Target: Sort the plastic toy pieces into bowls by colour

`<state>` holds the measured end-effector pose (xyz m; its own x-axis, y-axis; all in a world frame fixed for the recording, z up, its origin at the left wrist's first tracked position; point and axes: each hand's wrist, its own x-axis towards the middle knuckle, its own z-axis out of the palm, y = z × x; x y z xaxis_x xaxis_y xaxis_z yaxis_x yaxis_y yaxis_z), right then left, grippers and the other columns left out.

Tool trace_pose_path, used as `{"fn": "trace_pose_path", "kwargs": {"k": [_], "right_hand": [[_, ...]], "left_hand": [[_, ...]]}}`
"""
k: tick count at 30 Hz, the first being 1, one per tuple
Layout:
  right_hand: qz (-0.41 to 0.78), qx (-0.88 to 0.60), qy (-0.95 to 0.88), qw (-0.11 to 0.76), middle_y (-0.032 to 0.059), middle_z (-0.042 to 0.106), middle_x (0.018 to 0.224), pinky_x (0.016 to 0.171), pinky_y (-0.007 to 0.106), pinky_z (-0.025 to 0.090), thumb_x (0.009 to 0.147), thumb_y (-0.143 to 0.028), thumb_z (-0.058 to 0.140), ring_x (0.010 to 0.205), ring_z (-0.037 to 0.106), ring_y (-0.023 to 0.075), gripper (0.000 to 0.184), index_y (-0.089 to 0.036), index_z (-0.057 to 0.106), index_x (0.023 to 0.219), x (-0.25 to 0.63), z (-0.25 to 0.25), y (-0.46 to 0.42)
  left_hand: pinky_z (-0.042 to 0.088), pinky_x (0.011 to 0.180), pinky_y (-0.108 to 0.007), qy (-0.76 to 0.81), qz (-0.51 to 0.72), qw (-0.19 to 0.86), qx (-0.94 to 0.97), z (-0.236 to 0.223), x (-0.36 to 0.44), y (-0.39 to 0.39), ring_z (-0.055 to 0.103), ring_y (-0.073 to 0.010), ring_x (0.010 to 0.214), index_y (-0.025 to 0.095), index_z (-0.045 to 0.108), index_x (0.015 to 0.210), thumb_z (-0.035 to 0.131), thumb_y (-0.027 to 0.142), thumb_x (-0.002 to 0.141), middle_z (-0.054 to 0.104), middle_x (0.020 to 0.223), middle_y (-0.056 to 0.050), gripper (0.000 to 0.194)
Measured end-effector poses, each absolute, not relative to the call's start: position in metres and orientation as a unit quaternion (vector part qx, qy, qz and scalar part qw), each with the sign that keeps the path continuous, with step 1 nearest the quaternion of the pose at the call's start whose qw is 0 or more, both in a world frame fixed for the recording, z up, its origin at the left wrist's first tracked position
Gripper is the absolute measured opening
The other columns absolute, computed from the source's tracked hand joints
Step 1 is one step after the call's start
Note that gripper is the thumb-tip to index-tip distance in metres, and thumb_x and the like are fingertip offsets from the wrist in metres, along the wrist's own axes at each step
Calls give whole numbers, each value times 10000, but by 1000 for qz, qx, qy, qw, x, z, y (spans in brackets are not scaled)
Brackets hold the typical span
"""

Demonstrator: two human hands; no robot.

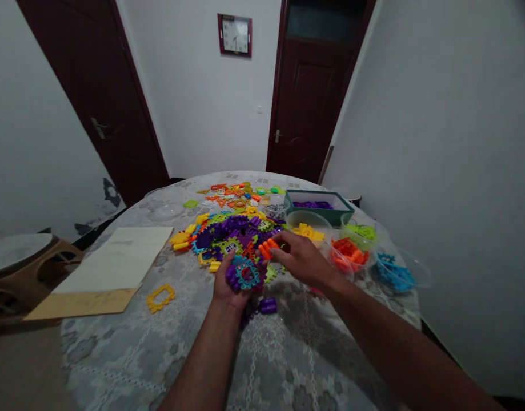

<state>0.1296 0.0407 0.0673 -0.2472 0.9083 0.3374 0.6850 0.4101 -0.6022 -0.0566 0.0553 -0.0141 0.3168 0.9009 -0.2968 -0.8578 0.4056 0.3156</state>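
Observation:
My left hand (229, 290) is palm up with several plastic building pieces in it, among them a blue frame piece (237, 279) and purple pieces. In the fingers of my right hand (299, 254) is an orange ridged building piece (268, 249), held just right of the left hand. Beyond both hands lies a heap of mixed building pieces (228, 228), mostly purple, with yellow, green and blue ones. A purple piece (268, 305) rests on the cloth near my left wrist. Farther left, a yellow frame piece (161, 298) lies by itself.
On the right stand clear bowls of yellow pieces (308, 232), orange pieces (350, 254), green pieces (363, 231) and blue pieces (393, 273). Behind them is a green box (339, 215) with purple pieces. Paper sheets (116, 260) lie at left on the patterned tablecloth (129, 354).

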Motion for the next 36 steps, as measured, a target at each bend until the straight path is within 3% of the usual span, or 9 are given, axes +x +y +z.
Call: {"fn": "trace_pose_path", "kwargs": {"k": [5, 11, 18, 23, 28, 32, 36], "right_hand": [[40, -629, -694, 348, 55, 759, 969, 732, 306, 496, 949, -340, 604, 800, 693, 198, 392, -218, 632, 1320, 212, 79, 36], [-43, -738, -630, 237, 94, 783, 988, 733, 322, 500, 942, -375, 566, 831, 727, 233, 318, -203, 710, 1167, 297, 65, 46], [-84, -743, -624, 228, 104, 797, 1027, 801, 338, 526, 952, -324, 502, 893, 742, 243, 301, -209, 738, 1099, 308, 50, 45], [-63, -701, -658, 267, 99, 790, 1039, 855, 379, 539, 952, -333, 508, 926, 737, 267, 286, -217, 741, 1068, 277, 63, 34], [72, -552, -773, 304, 72, 765, 1090, 835, 375, 576, 974, -347, 561, 898, 730, 233, 238, -264, 709, 1142, 194, 62, 3], [128, -434, -839, 302, 95, 671, 1308, 954, 441, 579, 965, -276, 608, 1127, 680, 258, 339, -287, 635, 1303, 131, 45, -16], [107, -433, -850, 281, 136, 611, 1380, 1010, 504, 564, 946, -242, 641, 1222, 635, 303, 339, -251, 642, 1285, 97, 28, -15]], "left_hand": [[652, 743, -513, 233, 538, 809, 52, -13, -59, 52, 776, -329, 835, 112, 665, 1200, 574, 347, 966, 778, 971, -160, 344], [653, 712, -496, 250, 538, 803, 47, -11, -57, 52, 775, -329, 800, 108, 652, 1204, 584, 343, 959, 774, 958, -164, 346], [656, 724, -498, 250, 526, 811, 51, -13, -58, 53, 778, -330, 826, 110, 659, 1196, 572, 352, 964, 772, 965, -160, 346], [650, 738, -495, 240, 531, 811, 45, -18, -58, 54, 775, -317, 845, 130, 656, 1181, 561, 351, 968, 771, 968, -155, 321], [642, 688, -469, 231, 519, 822, 46, -17, -56, 52, 765, -306, 761, 103, 669, 1119, 533, 406, 980, 766, 917, -153, 360], [632, 632, -397, 228, 535, 812, 36, -12, -54, 50, 746, -261, 680, 97, 696, 1071, 547, 394, 977, 762, 828, -131, 345], [606, 564, -330, 225, 523, 822, 32, -11, -53, 48, 727, -228, 622, 100, 715, 960, 513, 424, 1001, 748, 766, -126, 384]]}}
